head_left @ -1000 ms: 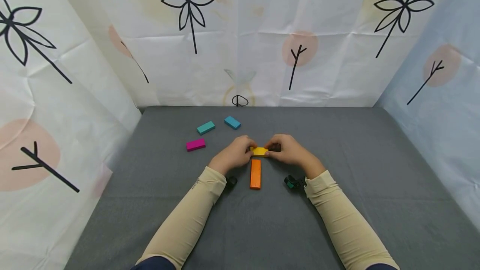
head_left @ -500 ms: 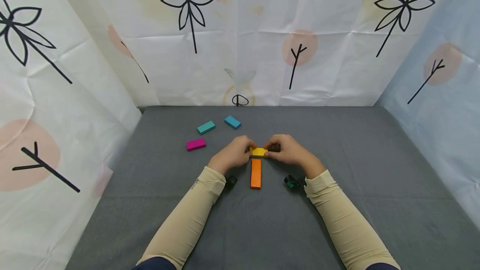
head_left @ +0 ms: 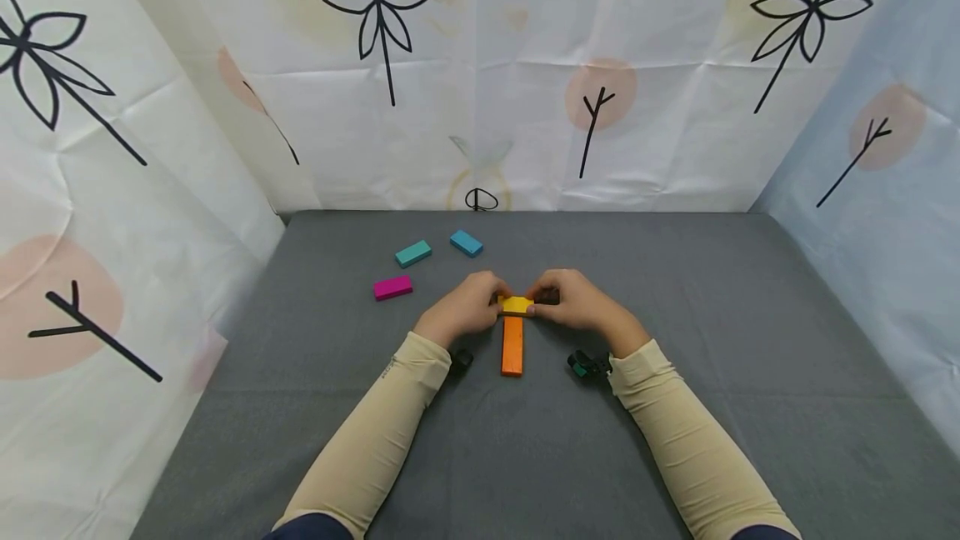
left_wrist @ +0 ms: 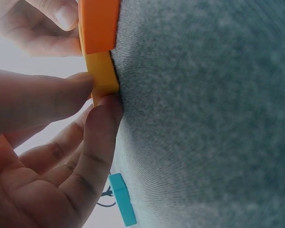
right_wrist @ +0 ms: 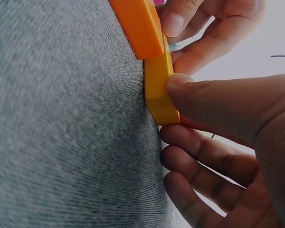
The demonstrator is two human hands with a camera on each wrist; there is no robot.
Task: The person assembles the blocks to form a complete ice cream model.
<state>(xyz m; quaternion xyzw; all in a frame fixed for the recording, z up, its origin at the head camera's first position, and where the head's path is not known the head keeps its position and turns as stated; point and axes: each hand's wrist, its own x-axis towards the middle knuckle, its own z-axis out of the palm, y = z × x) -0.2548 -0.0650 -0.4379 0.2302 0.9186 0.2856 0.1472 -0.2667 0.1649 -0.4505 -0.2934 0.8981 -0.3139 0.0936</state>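
Observation:
A yellow block (head_left: 516, 305) lies crosswise on the grey cloth between both hands. My left hand (head_left: 467, 305) pinches its left end with thumb and fingertips, and my right hand (head_left: 576, 302) pinches the right end. Just on the near side, an orange block (head_left: 512, 348) points lengthwise toward me, its far end right at the middle of the yellow one. In the left wrist view the thumb presses the top of the yellow block (left_wrist: 102, 71), forefinger at its end. The right wrist view shows the yellow block's angled end (right_wrist: 161, 111) near the curled fingers.
Left of the hands lie a magenta block (head_left: 393, 288), a teal block (head_left: 413, 253) and a blue block (head_left: 467, 243). A printed white curtain (head_left: 525, 132) stands behind the grey table (head_left: 675, 273). Dark wrist cameras (head_left: 588, 363) sit under the sleeves.
Both hands have drawn the yellow block slightly toward me and a little left. The gap between it and the orange block has closed. The other blocks stay put.

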